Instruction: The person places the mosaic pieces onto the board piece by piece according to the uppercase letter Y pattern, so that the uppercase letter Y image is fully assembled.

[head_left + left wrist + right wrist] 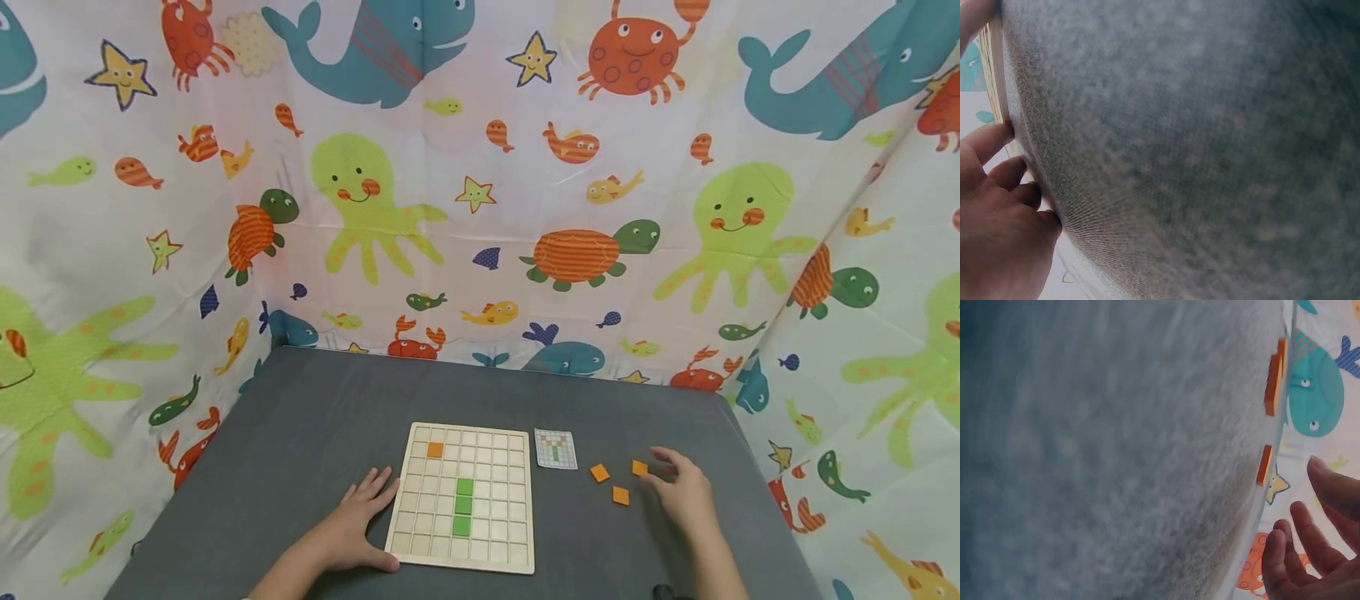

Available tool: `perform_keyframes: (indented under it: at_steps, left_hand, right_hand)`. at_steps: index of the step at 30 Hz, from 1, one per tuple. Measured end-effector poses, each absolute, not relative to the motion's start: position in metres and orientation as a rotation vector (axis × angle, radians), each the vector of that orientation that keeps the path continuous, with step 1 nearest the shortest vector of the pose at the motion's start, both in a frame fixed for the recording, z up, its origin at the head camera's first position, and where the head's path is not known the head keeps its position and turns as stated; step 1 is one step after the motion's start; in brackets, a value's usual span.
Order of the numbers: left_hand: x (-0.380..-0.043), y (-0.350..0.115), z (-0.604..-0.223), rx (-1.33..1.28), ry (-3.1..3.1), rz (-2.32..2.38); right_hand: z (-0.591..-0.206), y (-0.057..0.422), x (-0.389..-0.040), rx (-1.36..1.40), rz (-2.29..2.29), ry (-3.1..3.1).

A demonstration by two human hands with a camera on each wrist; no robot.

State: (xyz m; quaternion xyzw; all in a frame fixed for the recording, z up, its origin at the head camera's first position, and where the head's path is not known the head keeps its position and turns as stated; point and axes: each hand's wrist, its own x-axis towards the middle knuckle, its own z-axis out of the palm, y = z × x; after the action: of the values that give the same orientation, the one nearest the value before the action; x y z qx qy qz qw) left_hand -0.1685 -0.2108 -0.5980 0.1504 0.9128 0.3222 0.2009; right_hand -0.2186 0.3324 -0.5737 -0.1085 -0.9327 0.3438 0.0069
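A wooden grid board (498, 500) lies on the table, with one orange tile (435, 450) near its upper left and three green tiles (464, 506) in a column. My left hand (358, 518) is spread along the board's left side, fingers and thumb touching its edge; the left wrist view shows that hand (1004, 225) low against the table. To the right, my right hand (684, 492) hovers beside an orange square tile (639, 467), thumb and fingers apart. In the right wrist view its fingertips are clear of the tile (1264, 465). Two more orange tiles (599, 473) lie nearby.
A small printed card (556, 449) with a coloured grid pattern lies right of the board. The grey table (330, 417) is bordered by a curtain (465, 275) printed with sea animals. A dark object (663, 592) shows at the bottom edge.
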Motion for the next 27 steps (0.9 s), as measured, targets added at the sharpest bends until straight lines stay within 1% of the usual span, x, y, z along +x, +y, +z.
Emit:
perform_keyframes:
  at_steps: [9,18,27]
  left_hand:
    - [-0.168,-0.212,-0.597,0.428,2.552,0.902]
    - [-0.168,-0.211,-0.597,0.422,2.535,0.897]
    - [-0.167,-0.212,-0.597,0.433,2.557,0.902]
  right_hand:
    - [-0.583,0.338,-0.229,-0.351,1.055,-2.995]
    - [-0.597,0.344,-0.233,-0.274,1.003,-3.033]
    - [-0.598,0.343,-0.236,-0.242,0.957,-3.043]
